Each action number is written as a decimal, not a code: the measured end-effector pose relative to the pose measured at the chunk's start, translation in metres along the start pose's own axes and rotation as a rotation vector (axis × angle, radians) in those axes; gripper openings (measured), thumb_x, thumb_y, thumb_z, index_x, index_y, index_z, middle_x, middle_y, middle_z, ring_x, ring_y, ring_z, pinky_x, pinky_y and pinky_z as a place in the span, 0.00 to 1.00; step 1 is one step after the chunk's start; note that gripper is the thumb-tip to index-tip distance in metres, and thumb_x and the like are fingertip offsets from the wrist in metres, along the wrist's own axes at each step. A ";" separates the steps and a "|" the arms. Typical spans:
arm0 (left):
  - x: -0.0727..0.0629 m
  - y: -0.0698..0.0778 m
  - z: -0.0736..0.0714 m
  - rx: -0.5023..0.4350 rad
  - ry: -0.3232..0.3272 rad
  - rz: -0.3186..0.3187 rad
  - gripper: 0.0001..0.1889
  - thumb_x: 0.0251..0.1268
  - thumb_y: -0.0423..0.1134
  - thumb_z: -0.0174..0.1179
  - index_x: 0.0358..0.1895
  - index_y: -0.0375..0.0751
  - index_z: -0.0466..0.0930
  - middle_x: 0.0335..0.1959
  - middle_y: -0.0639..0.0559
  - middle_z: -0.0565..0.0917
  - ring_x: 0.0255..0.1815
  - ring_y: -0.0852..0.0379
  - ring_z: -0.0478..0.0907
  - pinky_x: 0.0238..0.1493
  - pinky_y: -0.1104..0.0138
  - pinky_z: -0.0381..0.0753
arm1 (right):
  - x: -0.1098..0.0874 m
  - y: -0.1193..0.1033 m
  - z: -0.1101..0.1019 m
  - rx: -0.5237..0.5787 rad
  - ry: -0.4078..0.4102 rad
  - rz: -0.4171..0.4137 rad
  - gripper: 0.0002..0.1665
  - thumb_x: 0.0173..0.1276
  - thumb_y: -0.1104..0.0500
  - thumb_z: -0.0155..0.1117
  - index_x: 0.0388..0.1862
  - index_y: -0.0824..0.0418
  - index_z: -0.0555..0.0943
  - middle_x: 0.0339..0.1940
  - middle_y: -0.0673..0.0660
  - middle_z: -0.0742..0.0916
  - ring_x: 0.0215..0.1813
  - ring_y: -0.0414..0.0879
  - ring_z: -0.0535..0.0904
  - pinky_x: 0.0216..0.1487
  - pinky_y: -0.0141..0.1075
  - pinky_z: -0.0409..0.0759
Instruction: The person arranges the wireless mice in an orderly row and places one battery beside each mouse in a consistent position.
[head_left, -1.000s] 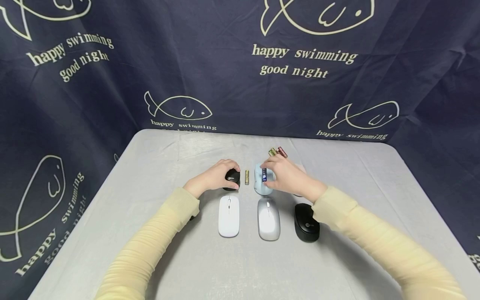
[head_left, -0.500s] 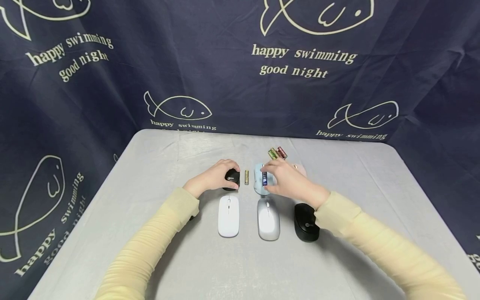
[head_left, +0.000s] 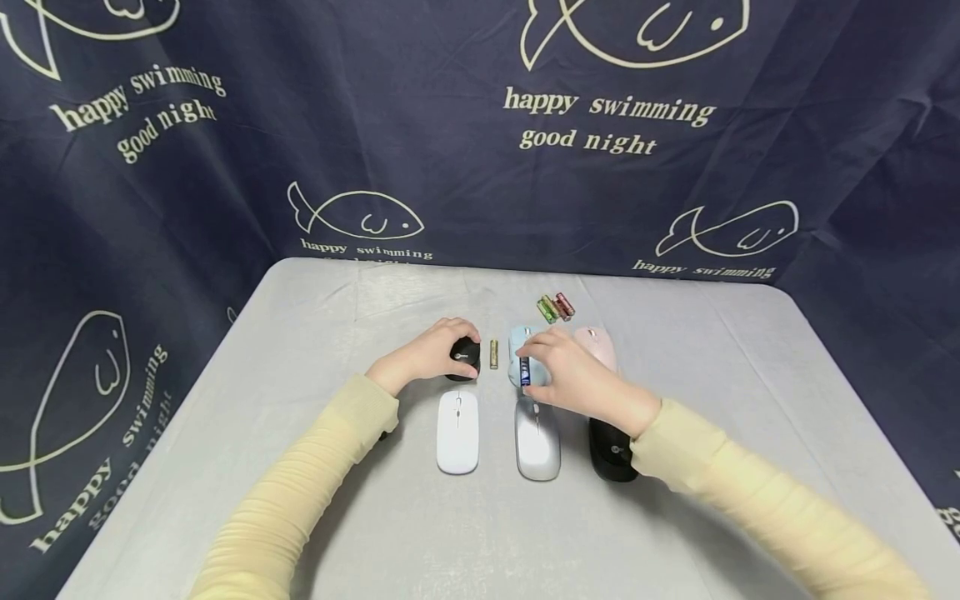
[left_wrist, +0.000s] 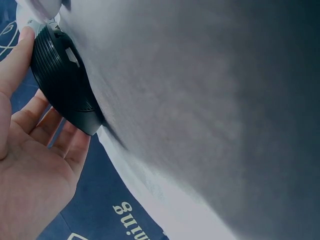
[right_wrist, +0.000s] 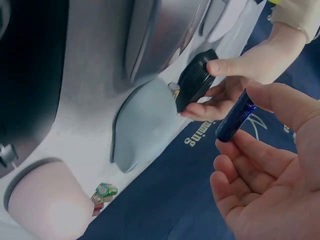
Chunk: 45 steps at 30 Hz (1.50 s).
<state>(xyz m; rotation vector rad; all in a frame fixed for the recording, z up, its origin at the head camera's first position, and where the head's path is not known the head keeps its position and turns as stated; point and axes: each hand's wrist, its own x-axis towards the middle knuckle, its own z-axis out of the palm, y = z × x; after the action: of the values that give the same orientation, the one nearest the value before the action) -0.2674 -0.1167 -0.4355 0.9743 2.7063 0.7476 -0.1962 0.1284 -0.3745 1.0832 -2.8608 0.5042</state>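
Note:
My left hand (head_left: 423, 357) grips a black computer mouse (head_left: 465, 356) by its sides, thumb on one side and fingers on the other, as the left wrist view shows of the mouse (left_wrist: 65, 80). Between thumb and forefinger my right hand (head_left: 577, 375) pinches a dark blue battery (head_left: 525, 371), held lengthwise. In the head view it appears over a light blue mouse (head_left: 518, 340), which the hand partly covers. From the right wrist the battery (right_wrist: 235, 117) shows gripped at its two ends. A gold battery (head_left: 493, 354) lies between the held mouse and the light blue one.
Nearer me stand a white mouse (head_left: 457, 433), a silver mouse (head_left: 537, 442) and another black mouse (head_left: 613, 457), partly behind my right wrist. A pink mouse (head_left: 598, 346) sits right of the light blue one. Green (head_left: 547, 309) and red (head_left: 564, 306) batteries lie farther back.
My right hand has come slightly nearer to me with the blue battery, uncovering more of the pink mouse and the green and red batteries. My left hand stays on the black mouse.

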 end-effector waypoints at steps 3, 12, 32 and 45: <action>0.000 0.000 0.000 0.000 -0.002 -0.005 0.27 0.51 0.47 0.71 0.53 0.39 0.74 0.57 0.47 0.75 0.63 0.48 0.66 0.65 0.58 0.63 | -0.002 -0.005 0.001 0.019 -0.008 0.000 0.29 0.51 0.57 0.74 0.51 0.67 0.79 0.52 0.62 0.82 0.58 0.56 0.74 0.61 0.47 0.70; -0.001 0.002 -0.001 0.000 -0.006 -0.007 0.27 0.51 0.46 0.70 0.53 0.39 0.74 0.58 0.46 0.74 0.63 0.47 0.65 0.66 0.56 0.63 | -0.009 -0.016 0.003 0.029 -0.021 -0.027 0.29 0.51 0.56 0.73 0.51 0.67 0.79 0.52 0.61 0.82 0.57 0.54 0.73 0.61 0.46 0.71; -0.002 0.003 -0.002 0.005 -0.009 -0.013 0.28 0.51 0.47 0.70 0.54 0.39 0.74 0.58 0.46 0.74 0.63 0.48 0.66 0.65 0.57 0.63 | -0.015 -0.028 0.023 0.024 0.002 -0.094 0.28 0.51 0.56 0.74 0.49 0.67 0.80 0.49 0.59 0.82 0.54 0.52 0.75 0.57 0.42 0.74; 0.000 0.002 -0.002 0.001 -0.016 -0.016 0.28 0.51 0.47 0.70 0.54 0.40 0.74 0.58 0.47 0.75 0.62 0.49 0.66 0.64 0.57 0.64 | -0.014 -0.030 0.036 0.055 -0.036 -0.095 0.28 0.51 0.57 0.74 0.50 0.68 0.79 0.50 0.60 0.82 0.55 0.53 0.75 0.59 0.43 0.74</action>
<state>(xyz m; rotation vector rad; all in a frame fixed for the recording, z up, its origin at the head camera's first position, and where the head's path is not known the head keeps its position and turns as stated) -0.2664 -0.1161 -0.4329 0.9534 2.6977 0.7317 -0.1641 0.1049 -0.4022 1.2426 -2.8249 0.5654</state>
